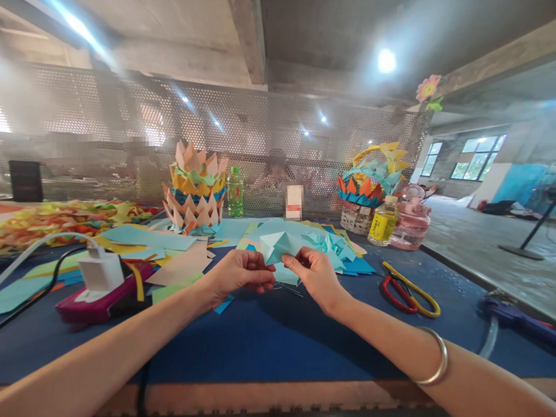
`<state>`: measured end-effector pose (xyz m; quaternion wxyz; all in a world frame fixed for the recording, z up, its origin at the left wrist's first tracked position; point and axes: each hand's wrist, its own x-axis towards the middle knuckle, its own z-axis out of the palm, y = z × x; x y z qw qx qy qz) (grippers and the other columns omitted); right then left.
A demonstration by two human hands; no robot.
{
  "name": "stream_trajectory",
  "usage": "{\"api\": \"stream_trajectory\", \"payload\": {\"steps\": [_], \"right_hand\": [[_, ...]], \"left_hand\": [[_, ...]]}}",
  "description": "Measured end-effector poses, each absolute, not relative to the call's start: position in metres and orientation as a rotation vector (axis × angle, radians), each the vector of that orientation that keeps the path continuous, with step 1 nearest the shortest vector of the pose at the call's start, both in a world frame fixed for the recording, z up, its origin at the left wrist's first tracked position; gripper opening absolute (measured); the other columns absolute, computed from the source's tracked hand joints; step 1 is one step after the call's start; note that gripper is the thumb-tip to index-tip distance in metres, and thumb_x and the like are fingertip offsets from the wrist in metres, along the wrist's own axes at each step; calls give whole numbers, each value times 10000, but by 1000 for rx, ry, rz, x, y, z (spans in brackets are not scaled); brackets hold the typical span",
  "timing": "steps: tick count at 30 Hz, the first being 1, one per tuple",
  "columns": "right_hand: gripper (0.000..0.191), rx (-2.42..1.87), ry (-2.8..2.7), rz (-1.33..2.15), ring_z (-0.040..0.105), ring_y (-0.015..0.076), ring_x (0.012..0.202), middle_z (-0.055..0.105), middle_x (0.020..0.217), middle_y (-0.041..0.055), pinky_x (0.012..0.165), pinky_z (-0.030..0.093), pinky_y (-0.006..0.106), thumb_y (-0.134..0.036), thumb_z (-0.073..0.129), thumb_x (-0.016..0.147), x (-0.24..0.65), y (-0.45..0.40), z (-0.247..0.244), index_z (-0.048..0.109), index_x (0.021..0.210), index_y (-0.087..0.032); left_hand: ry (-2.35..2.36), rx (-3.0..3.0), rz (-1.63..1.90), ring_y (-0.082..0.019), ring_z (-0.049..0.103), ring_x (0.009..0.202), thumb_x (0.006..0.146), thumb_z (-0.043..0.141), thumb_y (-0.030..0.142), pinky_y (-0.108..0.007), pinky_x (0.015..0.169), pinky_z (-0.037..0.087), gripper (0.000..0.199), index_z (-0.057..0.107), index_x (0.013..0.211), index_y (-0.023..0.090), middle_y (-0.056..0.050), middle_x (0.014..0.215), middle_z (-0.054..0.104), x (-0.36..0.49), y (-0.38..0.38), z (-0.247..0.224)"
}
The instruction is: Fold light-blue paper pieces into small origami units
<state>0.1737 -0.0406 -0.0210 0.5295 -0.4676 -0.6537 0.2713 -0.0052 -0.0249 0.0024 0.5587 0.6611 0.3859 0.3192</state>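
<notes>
Between my two hands, above the blue table, is a folded piece of light teal paper (276,247) with pointed creases. My right hand (314,274) pinches its lower right edge between thumb and fingers. My left hand (244,272) is closed at its left side, thumb pressed to the fingers. Just behind lie more folded teal paper pieces (331,246) on flat colored sheets. A pair of scissors (408,292) with red and yellow handles rests to the right of my right hand.
A purple power strip (105,293) with a white charger (100,272) sits at left. Layered paper crowns (196,193) stand behind it. At right are a yellow-labelled bottle (383,222), a pink water jug (410,225) and a blue glue gun (523,321). Paper scraps (68,219) pile far left.
</notes>
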Motion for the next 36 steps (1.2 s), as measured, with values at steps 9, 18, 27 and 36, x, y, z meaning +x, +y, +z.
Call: {"api": "stream_trajectory", "payload": {"steps": [9, 18, 27, 36], "right_hand": [[313, -1135, -1562, 691, 406, 92, 504, 526, 549, -16, 486, 324, 228, -432, 571, 747, 171, -44, -19, 566, 620, -146], [244, -1008, -1704, 877, 519, 125, 638, 606, 692, 13, 592, 405, 227, -368, 564, 761, 167, -48, -19, 619, 766, -131], [475, -891, -1895, 474, 541, 147, 805, 564, 994, 59, 629, 457, 240, -101, 533, 694, 171, -51, -20, 456, 1155, -183], [440, -736, -2177, -267, 464, 206, 1072, 525, 1167, 60, 912, 415, 386, -42, 500, 775, 185, -46, -13, 546, 1159, -250]], "left_hand": [[909, 1617, 868, -143, 612, 576, 660, 684, 421, -231, 541, 469, 294, 596, 603, 146, -50, 624, 658, -6, -22, 1], [938, 1607, 965, -127, 588, 604, 696, 648, 366, -210, 538, 450, 213, 651, 714, 154, -24, 655, 640, -6, -24, 4], [864, 1275, 1045, -100, 571, 576, 648, 705, 260, -222, 571, 499, 143, 649, 723, 152, -2, 704, 639, -10, -17, 5], [826, 1247, 889, -76, 568, 508, 671, 693, 215, -205, 555, 520, 138, 638, 752, 118, 5, 653, 622, -10, -18, 7]]}}
